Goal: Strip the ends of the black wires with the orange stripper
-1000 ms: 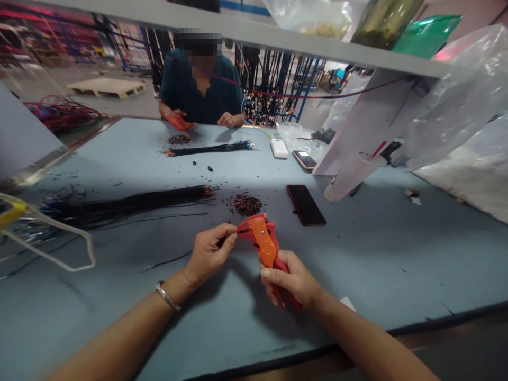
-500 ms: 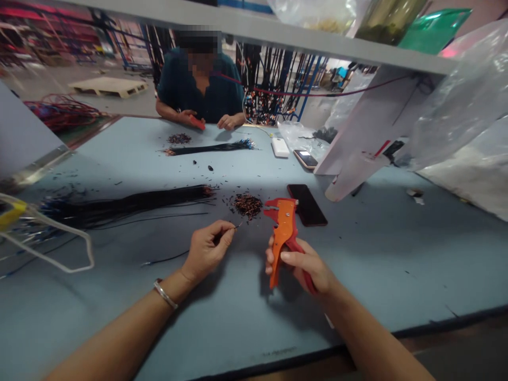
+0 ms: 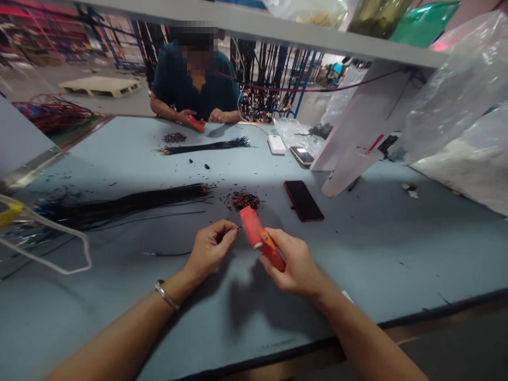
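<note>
Workshop interior, seen from my remote station: a pale blue counter [image 3: 377,248] spans the foreground below a grey shelf [image 3: 254,26], with a wooden pallet [image 3: 99,85] on the floor beyond. Left hand [image 3: 210,251]: the fingers pinch a thin black wire [image 3: 175,255], whose short free end projects from the fingertips; a dark length emerges on the other side of the hand, toward a blue-tinted end. Right hand [image 3: 296,262]: the fingers are closed around a red-and-orange wire stripper [image 3: 250,228], raised above the counter and tilted, its head toward the left fingertips. I cannot tell whether tool and wire touch. Just beyond the stripper's head lies a pile of small dark and copper-coloured offcuts [image 3: 244,200]; to its left, a large bundle of black wires [image 3: 130,205]; to its right, a dark smartphone [image 3: 304,201]. Across the counter, a co-worker [image 3: 166,74] in a dark teal top holds a red tool [image 3: 196,123], near a smaller wire bundle [image 3: 202,146].
</note>
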Tool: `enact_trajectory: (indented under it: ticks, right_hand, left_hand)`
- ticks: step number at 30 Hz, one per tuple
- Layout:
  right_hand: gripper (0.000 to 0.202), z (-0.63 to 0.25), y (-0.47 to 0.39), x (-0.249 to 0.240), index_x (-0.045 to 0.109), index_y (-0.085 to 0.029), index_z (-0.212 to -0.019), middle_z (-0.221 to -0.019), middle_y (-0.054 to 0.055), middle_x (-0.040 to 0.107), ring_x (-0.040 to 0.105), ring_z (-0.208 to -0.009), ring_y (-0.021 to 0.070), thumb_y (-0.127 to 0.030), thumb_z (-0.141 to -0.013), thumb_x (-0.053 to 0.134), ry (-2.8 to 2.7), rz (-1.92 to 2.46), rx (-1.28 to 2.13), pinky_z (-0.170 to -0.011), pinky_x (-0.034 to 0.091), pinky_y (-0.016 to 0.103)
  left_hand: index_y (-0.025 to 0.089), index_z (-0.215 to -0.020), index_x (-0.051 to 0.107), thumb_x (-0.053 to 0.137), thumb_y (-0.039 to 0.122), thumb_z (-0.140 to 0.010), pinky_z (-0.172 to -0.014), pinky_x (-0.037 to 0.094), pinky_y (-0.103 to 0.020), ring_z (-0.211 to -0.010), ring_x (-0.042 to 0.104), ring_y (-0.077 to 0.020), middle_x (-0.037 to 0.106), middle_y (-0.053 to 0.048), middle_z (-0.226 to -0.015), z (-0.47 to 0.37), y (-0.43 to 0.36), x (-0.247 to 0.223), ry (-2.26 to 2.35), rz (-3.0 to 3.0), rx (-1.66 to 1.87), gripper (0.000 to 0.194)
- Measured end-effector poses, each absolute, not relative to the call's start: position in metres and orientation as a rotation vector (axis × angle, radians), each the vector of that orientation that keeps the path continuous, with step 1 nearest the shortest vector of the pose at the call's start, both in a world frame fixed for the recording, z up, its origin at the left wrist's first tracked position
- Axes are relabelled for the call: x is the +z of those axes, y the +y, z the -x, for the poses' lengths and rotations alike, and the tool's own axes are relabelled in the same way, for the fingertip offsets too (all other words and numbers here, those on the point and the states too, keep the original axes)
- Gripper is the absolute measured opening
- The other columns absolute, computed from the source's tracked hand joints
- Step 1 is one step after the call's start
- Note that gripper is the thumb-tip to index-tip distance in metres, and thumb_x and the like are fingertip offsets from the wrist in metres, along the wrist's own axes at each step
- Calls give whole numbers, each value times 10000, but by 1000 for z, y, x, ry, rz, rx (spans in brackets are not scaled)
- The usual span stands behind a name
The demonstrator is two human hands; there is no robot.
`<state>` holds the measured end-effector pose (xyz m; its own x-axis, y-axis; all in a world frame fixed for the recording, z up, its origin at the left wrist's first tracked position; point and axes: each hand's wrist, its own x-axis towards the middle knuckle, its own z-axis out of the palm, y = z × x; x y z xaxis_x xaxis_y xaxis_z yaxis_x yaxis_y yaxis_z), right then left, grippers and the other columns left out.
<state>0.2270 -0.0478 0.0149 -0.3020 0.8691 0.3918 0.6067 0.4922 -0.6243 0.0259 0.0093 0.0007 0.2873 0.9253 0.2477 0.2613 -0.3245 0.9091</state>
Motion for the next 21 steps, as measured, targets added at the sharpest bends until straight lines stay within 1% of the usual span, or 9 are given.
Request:
enact_trajectory:
  ticks: [2, 6, 10, 13, 16, 19, 21]
  right_hand:
    - [404, -222, -46, 9, 514, -152, -1184, -1048, 129, 646, 600, -895, 251, -266, -798, 552, -2129, 1177, 292, -776, 437, 366]
    - [385, -215, -41, 0, 562, -131, -1176, -1023, 133, 653, 600, -901, 253, -301, -831, 563, -2204, 1184, 89, -807, 408, 390]
    - [412, -216, -37, -2, 569, -124, -1199, -1039, 133, 647, 595, -913, 253, -298, -825, 578, -2171, 1238, 48, -820, 400, 397]
    - [420, -218, -34, -2, 569, -137, -1212, -1040, 130, 649, 593, -920, 261, -248, -808, 583, -2142, 1291, 5, -824, 403, 403]
    - [441, -219, -31, -4, 561, -140, -1220, -1039, 134, 643, 589, -929, 265, -218, -787, 584, -2137, 1304, 6, -836, 417, 411]
    - [466, -217, -27, -6, 547, -122, -1220, -1045, 144, 634, 587, -924, 271, -197, -761, 577, -2141, 1257, 35, -845, 436, 422]
    - [492, -216, -26, -8, 527, -106, -1223, -1055, 156, 627, 582, -928, 276, -179, -738, 565, -2129, 1237, 53, -851, 448, 430]
  left_hand:
    - [136, -705, 622, 607, 309, -754, -564, 441, -206, -585, 534, -119, 600, -1, -628, -27, 9, 0, 1019, -1704, 1042, 180]
    - [144, -716, 630, 648, 295, -710, -587, 475, -219, -625, 585, -139, 642, -14, -661, -28, 10, -3, 1022, -1593, 1069, 153]
    - [142, -757, 649, 672, 269, -673, -611, 496, -231, -633, 601, -144, 671, -14, -684, -28, 10, -2, 950, -1577, 1082, 154]
    - [140, -709, 649, 644, 252, -701, -623, 497, -220, -627, 591, -131, 675, -6, -672, -28, 10, 3, 938, -1592, 1089, 113]
    - [141, -691, 652, 642, 264, -711, -643, 508, -227, -624, 598, -132, 695, -11, -684, -28, 10, 7, 911, -1584, 1073, 125]
    - [144, -659, 657, 645, 273, -705, -655, 519, -243, -621, 612, -145, 709, -22, -671, -28, 11, 6, 902, -1613, 1048, 138]
    - [145, -671, 672, 640, 274, -705, -664, 524, -252, -644, 629, -158, 718, -31, -682, -27, 12, 5, 905, -1623, 1041, 137]
